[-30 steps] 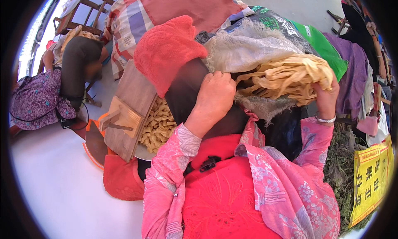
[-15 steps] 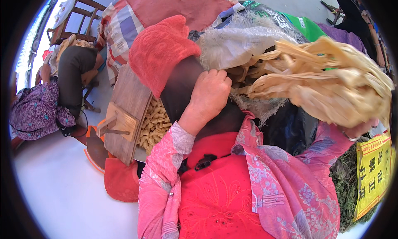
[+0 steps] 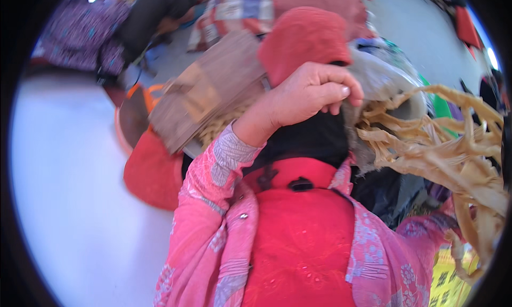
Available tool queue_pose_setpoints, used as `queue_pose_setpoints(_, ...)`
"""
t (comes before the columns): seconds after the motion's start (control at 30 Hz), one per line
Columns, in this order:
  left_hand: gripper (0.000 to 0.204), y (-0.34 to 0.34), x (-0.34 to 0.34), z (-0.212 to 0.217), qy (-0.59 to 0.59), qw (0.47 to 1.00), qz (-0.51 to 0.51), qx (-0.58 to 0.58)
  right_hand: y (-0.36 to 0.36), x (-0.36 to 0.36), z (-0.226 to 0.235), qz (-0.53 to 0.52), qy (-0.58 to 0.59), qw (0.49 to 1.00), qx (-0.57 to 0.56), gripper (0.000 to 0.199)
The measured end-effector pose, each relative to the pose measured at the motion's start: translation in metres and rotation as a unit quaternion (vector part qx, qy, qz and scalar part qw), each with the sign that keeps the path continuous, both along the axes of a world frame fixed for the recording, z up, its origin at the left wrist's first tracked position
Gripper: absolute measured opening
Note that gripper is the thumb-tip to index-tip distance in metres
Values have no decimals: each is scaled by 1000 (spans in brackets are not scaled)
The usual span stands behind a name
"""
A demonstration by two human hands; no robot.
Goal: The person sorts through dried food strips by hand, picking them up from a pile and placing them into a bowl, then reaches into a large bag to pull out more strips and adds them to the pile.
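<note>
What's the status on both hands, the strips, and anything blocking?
Left hand curled beside white sack, grip unclear. Pale strips spread from sack toward picture's right edge. Strips hide right hand.

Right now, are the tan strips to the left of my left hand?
No, the tan strips spread out to the right of your left hand.

Pale strips (image 3: pixel 458 156) are drooping toward four o'clock (bunched before); the left hand (image 3: pixel 321 87) is angling curled fingers toward three.
</note>
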State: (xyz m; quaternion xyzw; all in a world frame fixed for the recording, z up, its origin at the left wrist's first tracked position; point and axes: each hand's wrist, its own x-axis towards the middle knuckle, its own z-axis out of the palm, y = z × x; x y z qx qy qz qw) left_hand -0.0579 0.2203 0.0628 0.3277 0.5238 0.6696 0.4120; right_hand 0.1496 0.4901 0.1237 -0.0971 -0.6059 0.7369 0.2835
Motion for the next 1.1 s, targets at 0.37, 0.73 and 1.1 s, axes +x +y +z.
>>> queue_pose_setpoints(0.37, 22, -203, 20, 7, -73, 939, 329, 72, -107, -48, 21, 261, -74, 962, 31, 48)
queue_pose_setpoints(0.73, 19, -256, 59, -74, 165, 874, 370, -270, -306, -164, -102, 591, -69, 668, 446, 52)
queue_pose_setpoints(1.1, 49, -203, 63, -170, 400, 682, 204, -577, -284, -186, -172, 419, -81, 537, 728, 52)
